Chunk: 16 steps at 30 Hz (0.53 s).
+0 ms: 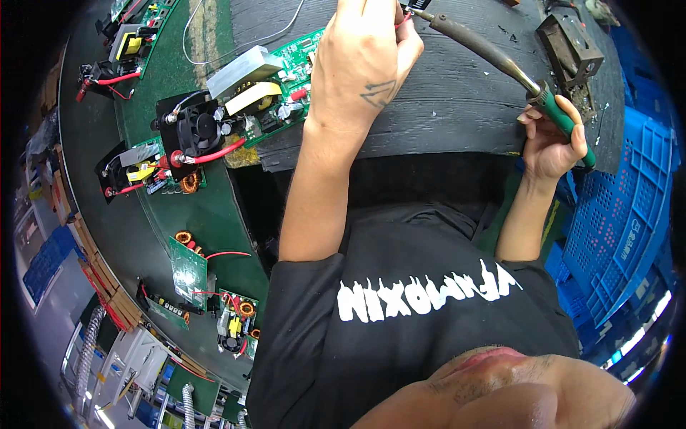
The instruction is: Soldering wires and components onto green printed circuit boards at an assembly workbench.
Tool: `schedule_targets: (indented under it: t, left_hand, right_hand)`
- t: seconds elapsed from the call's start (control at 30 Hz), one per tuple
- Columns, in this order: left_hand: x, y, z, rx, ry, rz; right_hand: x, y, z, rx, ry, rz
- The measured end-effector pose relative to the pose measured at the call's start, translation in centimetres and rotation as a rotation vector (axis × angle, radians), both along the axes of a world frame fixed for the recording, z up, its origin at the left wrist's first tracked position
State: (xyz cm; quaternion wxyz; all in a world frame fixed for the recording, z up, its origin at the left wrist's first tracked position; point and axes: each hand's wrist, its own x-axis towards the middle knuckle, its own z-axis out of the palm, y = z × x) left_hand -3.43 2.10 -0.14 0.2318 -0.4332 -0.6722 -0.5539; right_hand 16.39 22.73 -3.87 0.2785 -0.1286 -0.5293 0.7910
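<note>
My left hand [361,68] is above the dark wooden board, its fingers closed and partly cut off by the top edge. A short red wire [405,17] shows at its thumb, beside a small black part [416,4]. In my right hand [550,143] is a soldering iron [486,53] with a green handle, its tip pointing at that wire end. Whether the tip touches is too small to tell. Left of my left wrist lies a green circuit board [296,57] with a silver heat sink [243,70], a black fan [199,127] and a thick red cable [218,152]. My wrist hides its right end.
A rusty metal bracket [569,51] stands at the board's right. Blue plastic crates [614,214] are beyond it. More circuit boards [189,272] lie on the green bench at left. A thin grey wire [214,61] loops at the top.
</note>
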Motion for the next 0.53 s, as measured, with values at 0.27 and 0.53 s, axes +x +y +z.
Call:
schedule_targets:
  t: [0.27,0.53]
  left_hand:
    - [1.1,-0.2,2.3,-0.272,-0.198,0.075]
    - [1.0,-0.1,2.1,-0.269,-0.172,0.074]
  right_hand:
    - [0.3,0.2,-0.3,0.032,-0.023,-0.018]
    - [0.3,0.4,-0.3,0.012,-0.01,0.012]
